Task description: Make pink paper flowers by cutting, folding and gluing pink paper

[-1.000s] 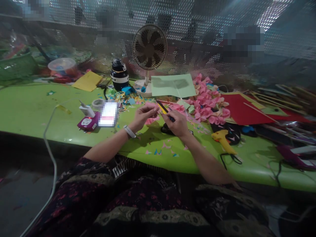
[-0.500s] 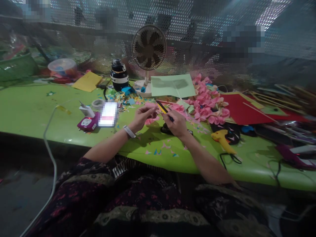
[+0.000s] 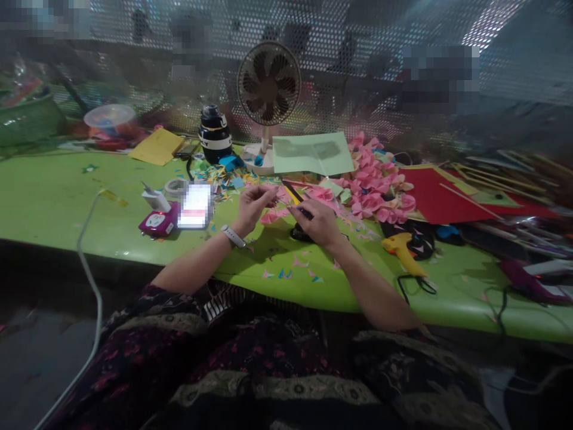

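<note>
Left hand (image 3: 251, 206) pinched shut on a pink paper piece (image 3: 273, 194) just above the desk (image 3: 67, 203). Right hand (image 3: 317, 222) closed round a yellow-black tool (image 3: 293, 194). Paper judged light, flimsy, easily torn; I'd hold it by the edge.

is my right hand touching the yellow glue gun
Apart. The head view shows a strip of green table between the right hand and the glue gun; the hand grips a yellow-and-black tool instead.
</note>
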`<state>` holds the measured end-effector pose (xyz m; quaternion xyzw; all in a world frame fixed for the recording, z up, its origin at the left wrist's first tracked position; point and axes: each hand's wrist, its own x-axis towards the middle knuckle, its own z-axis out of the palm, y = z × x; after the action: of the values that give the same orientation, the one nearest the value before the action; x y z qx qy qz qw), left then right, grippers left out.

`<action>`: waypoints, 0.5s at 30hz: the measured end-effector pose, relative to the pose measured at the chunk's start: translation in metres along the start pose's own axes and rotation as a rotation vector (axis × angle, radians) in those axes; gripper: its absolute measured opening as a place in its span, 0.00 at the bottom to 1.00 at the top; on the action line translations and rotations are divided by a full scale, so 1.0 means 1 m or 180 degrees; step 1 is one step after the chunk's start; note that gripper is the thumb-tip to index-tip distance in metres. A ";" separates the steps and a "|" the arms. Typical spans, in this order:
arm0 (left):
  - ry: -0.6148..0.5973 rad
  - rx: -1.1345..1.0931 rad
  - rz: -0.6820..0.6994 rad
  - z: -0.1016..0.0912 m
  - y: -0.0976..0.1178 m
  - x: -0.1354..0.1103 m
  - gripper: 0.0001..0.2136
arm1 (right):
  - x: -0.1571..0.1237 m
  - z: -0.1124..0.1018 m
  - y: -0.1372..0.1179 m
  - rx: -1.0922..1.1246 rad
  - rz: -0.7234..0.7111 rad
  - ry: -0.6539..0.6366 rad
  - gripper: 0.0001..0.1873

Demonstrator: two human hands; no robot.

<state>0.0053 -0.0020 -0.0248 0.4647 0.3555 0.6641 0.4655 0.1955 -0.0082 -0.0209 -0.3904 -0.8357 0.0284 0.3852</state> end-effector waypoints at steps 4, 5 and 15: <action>0.0187 -0.0015 -0.0075 -0.008 -0.002 0.010 0.14 | 0.005 -0.007 0.023 -0.0208 0.0184 0.0059 0.25; 0.0128 0.0020 -0.0158 -0.010 -0.002 0.012 0.12 | 0.006 -0.010 0.030 -0.0309 0.0325 -0.0009 0.23; -0.0499 0.2023 -0.0379 -0.041 -0.018 0.036 0.12 | 0.015 -0.035 0.062 -0.1119 0.1540 -0.1964 0.15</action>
<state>-0.0328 0.0360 -0.0441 0.6148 0.5345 0.4538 0.3611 0.2520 0.0357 -0.0083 -0.6081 -0.7883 0.0904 0.0270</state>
